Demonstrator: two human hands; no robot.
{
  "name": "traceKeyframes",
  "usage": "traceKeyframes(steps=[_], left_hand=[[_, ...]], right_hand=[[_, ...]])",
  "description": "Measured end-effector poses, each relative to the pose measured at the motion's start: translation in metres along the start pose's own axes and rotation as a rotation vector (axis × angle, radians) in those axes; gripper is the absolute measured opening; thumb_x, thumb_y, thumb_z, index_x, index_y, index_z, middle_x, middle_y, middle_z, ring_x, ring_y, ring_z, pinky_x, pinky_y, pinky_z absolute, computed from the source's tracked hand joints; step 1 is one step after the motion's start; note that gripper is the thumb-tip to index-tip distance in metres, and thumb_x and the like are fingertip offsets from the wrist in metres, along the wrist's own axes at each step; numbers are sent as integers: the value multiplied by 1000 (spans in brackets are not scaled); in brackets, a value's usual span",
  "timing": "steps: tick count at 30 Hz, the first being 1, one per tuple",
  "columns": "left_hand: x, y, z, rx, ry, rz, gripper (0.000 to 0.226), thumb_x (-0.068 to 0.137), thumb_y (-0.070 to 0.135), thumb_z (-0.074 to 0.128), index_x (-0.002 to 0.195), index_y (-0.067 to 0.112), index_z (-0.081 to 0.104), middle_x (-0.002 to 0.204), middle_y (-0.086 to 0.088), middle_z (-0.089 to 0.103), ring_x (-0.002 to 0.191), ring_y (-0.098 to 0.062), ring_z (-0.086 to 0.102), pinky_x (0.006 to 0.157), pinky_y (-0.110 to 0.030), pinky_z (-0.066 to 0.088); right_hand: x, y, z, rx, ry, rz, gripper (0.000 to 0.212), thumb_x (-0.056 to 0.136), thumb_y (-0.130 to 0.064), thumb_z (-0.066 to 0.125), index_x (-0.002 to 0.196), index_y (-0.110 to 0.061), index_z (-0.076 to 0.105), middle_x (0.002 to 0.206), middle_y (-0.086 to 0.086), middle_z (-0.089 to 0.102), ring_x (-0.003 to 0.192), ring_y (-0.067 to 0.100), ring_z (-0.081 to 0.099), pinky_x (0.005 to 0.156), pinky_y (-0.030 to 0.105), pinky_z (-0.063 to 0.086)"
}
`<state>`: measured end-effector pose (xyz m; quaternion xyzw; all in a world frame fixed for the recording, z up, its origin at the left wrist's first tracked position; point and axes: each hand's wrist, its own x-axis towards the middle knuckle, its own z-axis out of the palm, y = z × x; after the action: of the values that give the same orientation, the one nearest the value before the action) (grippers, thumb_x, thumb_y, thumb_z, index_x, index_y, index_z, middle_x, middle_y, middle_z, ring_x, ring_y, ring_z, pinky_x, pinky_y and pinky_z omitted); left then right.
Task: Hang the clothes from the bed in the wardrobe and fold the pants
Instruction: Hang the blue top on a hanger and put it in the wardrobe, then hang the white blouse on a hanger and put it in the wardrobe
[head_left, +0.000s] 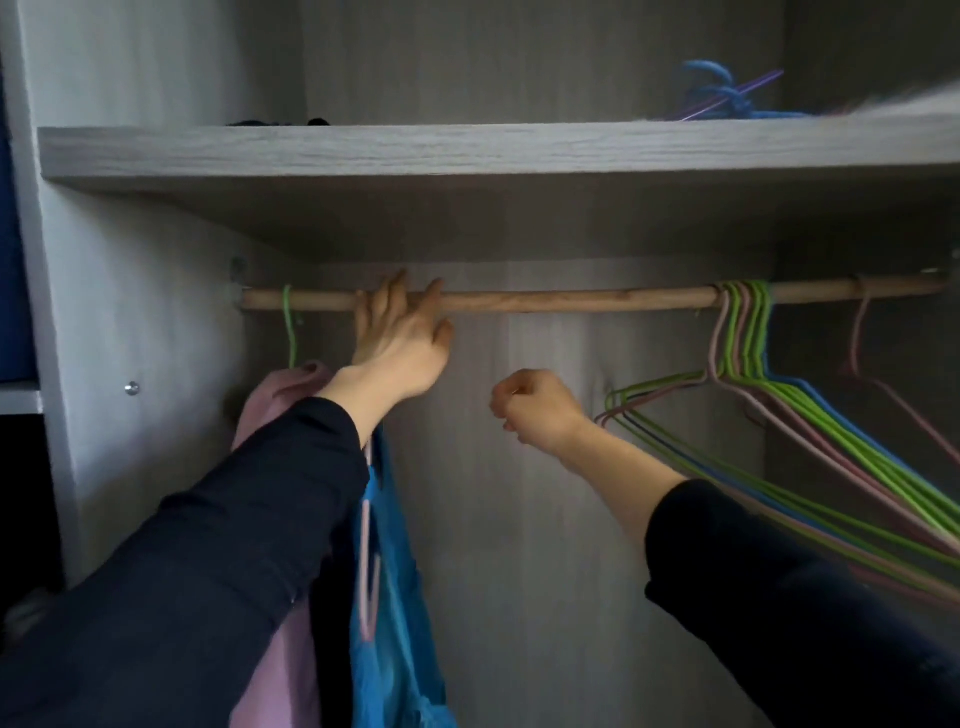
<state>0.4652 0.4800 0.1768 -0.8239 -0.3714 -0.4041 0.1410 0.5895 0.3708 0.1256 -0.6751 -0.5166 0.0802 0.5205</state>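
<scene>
Left hand (400, 338) up at wooden rod (571, 300), middle left of frame. Fingers straight, resting on rod. Right hand (535, 408) curled in fist, holds nothing, just below rod in middle. Blue top (395, 597) hangs on pink hanger (367, 525) under left wrist; hook hidden behind hand. Looks soft, light, floppy; best hold hanger near hook, not cloth. Pink top (275, 410) on green hanger (289, 332), far left. Bunch of empty hangers (743, 332) on rod at right. Shelf (467, 150) above holds blue string thing (711, 93), upper right.

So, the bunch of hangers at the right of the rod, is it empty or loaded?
Empty: the hangers hang bare on the rod, with no cloth on their wires.
</scene>
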Motion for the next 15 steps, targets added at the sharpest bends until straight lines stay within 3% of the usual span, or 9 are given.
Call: traceKeyframes(steps=[3, 7, 10, 15], left_hand=[[7, 34, 14, -20, -4, 67, 56, 101, 36, 31, 153, 26, 15, 159, -14, 9, 147, -29, 3, 116, -48, -6], [15, 65, 31, -80, 53, 96, 52, 101, 34, 30, 151, 20, 21, 155, -14, 21, 145, -30, 10, 116, -46, -5], [14, 73, 46, -68, 139, 104, 49, 101, 36, 29, 145, 15, 28, 140, -14, 34, 137, -33, 19, 115, -48, -5], [18, 67, 58, -54, 246, 128, 46, 100, 33, 36, 141, 12, 35, 134, -17, 39, 132, -35, 25, 115, -49, -2]], right_hand=[[-2, 20, -46, -282, 137, -15, 25, 86, -19, 58, 109, -12, 66, 107, 10, 68, 101, 29, 62, 86, 33, 51], [-7, 43, -101, -617, 257, -58, 30, 84, -19, 55, 113, -11, 61, 110, 13, 66, 102, 34, 60, 78, 35, 49], [-11, 57, -132, -887, 357, -123, 28, 83, -22, 57, 108, -9, 58, 109, 14, 63, 102, 35, 59, 76, 37, 48], [-15, 74, -158, -1366, 404, -206, 34, 81, -15, 59, 114, -9, 54, 116, 11, 57, 111, 31, 53, 83, 39, 45]])
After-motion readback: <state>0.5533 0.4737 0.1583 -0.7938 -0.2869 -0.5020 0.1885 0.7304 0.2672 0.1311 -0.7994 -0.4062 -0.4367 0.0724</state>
